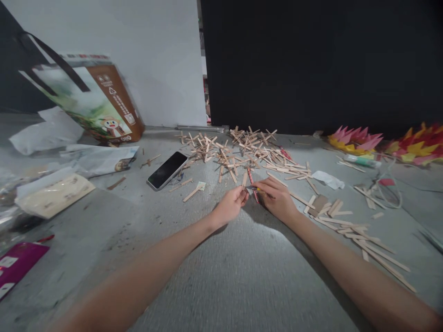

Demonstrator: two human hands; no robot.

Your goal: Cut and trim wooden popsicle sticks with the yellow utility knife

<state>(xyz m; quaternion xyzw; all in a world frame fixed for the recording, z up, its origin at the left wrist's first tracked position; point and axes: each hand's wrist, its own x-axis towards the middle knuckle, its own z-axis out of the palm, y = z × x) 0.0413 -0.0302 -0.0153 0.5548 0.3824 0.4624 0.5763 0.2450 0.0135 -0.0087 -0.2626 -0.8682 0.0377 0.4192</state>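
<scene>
Near the middle of the table, my left hand [232,203] has its fingers pinched on a flat wooden craft stick [244,179]. Close beside it, my right hand [277,196] is closed on a slim tool [252,187] with a dark, pointed end and a bit of yellow. That end reaches to the left fingertips, and its exact kind is too small to make out. A red-and-white patterned strip [249,175] runs beneath the tool, between the hands. Just beyond lies a heap of craft sticks [238,150], many of them crossed over one another.
A black phone [168,170] lies left of the heap. Loose sticks [367,237] spread along the right, near a glue-like tube [362,161] and pointed paper pieces [356,138]. At the left stand a printed bag [100,101] and packets [55,193]. A dark panel [321,64] borders the back.
</scene>
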